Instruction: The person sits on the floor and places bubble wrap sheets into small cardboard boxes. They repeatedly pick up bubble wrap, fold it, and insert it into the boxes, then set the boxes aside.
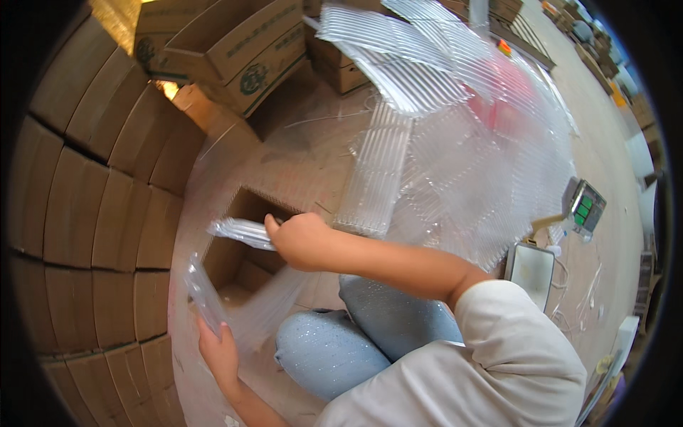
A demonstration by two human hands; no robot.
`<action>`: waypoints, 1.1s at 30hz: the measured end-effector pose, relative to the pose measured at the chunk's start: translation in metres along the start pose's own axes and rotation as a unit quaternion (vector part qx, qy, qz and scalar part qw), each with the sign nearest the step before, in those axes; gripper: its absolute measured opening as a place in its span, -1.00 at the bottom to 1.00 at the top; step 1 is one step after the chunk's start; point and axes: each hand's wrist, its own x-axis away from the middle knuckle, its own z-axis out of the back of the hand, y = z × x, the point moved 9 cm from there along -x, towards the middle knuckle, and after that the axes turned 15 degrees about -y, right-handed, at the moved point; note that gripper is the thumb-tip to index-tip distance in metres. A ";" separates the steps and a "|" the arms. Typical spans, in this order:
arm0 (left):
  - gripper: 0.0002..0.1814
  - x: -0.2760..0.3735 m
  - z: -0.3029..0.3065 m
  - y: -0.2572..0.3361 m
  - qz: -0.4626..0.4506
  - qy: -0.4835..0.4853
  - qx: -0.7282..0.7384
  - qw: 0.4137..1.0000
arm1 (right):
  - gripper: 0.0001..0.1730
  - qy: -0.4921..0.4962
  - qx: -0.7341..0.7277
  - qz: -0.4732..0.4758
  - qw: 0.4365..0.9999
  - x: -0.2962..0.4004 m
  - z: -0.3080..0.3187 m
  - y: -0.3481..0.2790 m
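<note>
My right hand (301,241) grips a bundle of clear plastic strips or tubes (244,232) above an open cardboard box (217,261) on the floor. In my left hand (219,344), at the box's near left side, is a clear plastic piece (205,296), perhaps part of a bag. Blurred transparent film (269,309) stretches between the two hands, over the near side of the box. The box's inside is partly hidden by my right hand and the film.
Stacked closed cartons (120,213) form a wall at the left. Bundles of clear plastic tubes (469,155) are heaped at the right, beside a platform scale (531,272) with its display (587,208). A printed open carton (256,58) stands at the back.
</note>
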 end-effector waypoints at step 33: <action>-0.55 -0.094 -0.271 -0.175 0.114 -0.652 -0.287 0.692 | -0.10 0.072 -0.080 -0.531 0.841 0.151 -0.228 0.400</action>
